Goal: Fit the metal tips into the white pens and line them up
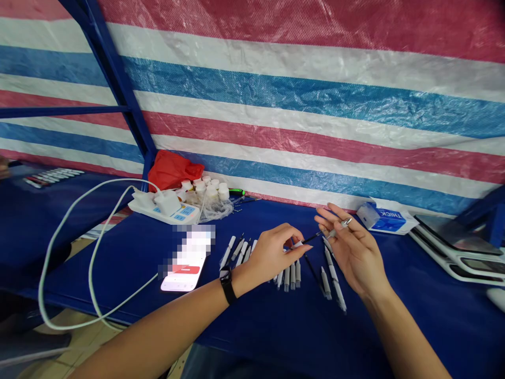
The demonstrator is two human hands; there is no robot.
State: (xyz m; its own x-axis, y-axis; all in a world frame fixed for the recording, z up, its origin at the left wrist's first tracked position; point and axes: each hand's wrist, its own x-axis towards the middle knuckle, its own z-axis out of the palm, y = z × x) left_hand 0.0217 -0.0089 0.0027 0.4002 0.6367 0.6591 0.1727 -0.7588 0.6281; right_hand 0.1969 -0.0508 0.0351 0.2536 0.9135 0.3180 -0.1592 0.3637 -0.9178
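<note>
My left hand point(272, 250), with a black band on the wrist, pinches a small white piece point(299, 244) from which a thin black rod point(311, 238) points toward my right hand. In my right hand point(351, 245) a pen part with a silvery tip point(345, 223) lies between the thumb and fingers; the other fingers are spread. Several grey and white pen parts point(292, 276) lie under and beside my left hand, partly hidden by it. More white pens point(335, 281) lie below my right hand, and another group point(228, 252) is left of my left hand.
A lit phone point(187, 260) lies at the left, by a white power strip point(163, 207) with looping cables. Behind are a red bag point(173, 169) and white-capped bottles point(213, 189). At right stand a blue-white box point(384, 217) and scales point(461, 252). A blue frame post point(122, 79) rises at left.
</note>
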